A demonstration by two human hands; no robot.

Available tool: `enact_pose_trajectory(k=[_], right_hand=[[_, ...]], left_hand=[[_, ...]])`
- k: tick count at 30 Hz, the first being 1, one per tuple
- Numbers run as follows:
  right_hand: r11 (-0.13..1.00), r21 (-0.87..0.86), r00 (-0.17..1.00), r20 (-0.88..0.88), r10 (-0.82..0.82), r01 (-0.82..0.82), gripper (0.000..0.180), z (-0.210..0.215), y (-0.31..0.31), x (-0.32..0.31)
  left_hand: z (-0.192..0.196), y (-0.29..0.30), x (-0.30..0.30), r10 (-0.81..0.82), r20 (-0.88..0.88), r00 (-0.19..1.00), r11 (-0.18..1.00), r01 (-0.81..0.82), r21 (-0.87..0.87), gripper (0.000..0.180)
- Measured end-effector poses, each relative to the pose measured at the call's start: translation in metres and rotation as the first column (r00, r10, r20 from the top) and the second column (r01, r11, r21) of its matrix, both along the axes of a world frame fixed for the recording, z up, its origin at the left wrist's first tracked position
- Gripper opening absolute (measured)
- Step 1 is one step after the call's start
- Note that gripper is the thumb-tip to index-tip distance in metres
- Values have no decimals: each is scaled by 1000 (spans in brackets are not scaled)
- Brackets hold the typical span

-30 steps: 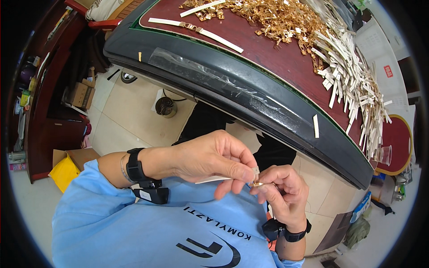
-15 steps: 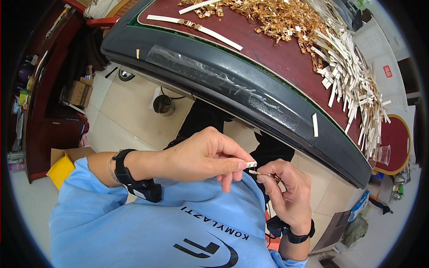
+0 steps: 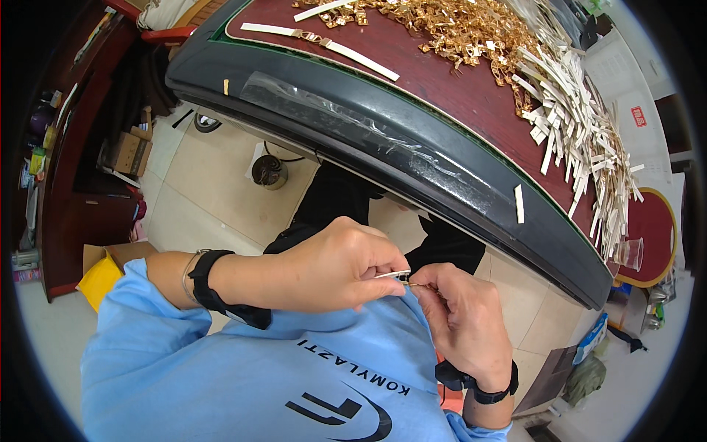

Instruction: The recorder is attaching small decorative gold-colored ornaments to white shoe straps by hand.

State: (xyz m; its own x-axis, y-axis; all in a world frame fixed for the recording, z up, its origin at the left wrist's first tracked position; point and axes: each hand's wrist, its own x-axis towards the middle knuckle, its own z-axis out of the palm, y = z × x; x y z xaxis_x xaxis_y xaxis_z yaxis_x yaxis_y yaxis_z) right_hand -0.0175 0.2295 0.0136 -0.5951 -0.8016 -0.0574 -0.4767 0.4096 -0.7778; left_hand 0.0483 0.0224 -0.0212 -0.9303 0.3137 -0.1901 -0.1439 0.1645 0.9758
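Note:
In front of my chest, my left hand (image 3: 350, 265) pinches a short white strip (image 3: 393, 274) between thumb and fingers. My right hand (image 3: 465, 313) is closed on a small gold metal clasp (image 3: 412, 284), most of it covered by the fingers. The clasp meets the end of the strip between my fingertips; the exact join is too small to make out. On the table beyond lies a white strap with a gold buckle (image 3: 311, 37) in its middle.
The dark red tabletop (image 3: 442, 92) has a padded black edge (image 3: 346, 129). On it lie a heap of gold clasps (image 3: 471, 33) and a pile of white strips (image 3: 578, 125). One loose strip (image 3: 519, 204) rests on the edge. A clear plastic cup (image 3: 630, 254) stands at the right.
My left hand has turned, so the white strip shows thinner, nearly edge-on. My right hand has shifted slightly left with the clasp, and the fingertips of both hands are closer together.

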Motion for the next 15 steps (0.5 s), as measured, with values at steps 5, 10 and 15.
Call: enact_pose_trajectory(k=[5,10,15], right_hand=[[996,13,981,171,-92,91,16,-6,3,1],[958,-193,973,137,-188,212,19,-15,1,8],[960,-274,983,-153,-106,61,23,-14,1,6]], left_hand=[[-13,6,3,97,-490,867,972,-188,-139,15],[-2,4,0,174,-322,931,983,-184,0,14],[3,7,2,237,-309,921,971,-233,51,11]])
